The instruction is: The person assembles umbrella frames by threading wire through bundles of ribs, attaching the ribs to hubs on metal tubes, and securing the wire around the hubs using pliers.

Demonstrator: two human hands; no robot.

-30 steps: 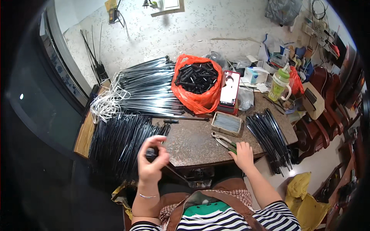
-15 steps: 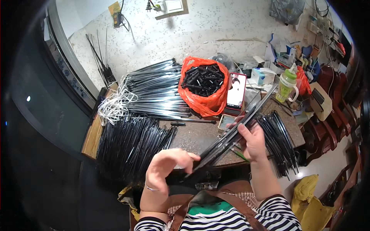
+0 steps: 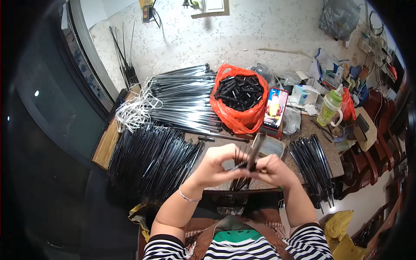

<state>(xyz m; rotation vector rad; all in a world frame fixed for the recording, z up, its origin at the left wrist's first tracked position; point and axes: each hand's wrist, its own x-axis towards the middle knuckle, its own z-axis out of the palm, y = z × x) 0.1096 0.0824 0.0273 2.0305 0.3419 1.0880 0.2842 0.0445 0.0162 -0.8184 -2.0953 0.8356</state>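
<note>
My left hand and my right hand meet above the near edge of the brown table. Together they grip a bundle of thin black rods, which stands nearly upright between the fingers. Its lower ends hang down toward my lap. A bracelet circles my left wrist.
A big heap of black rods lies at the left, another pile at the right, silver-black rods behind. An orange bag of short black tubes, a phone with a lit screen, a small tin, a green bottle and white cords stand around.
My right hand picked a bundle of rods from the table and brought it in; both hands have closed together on it in front of my chest.
</note>
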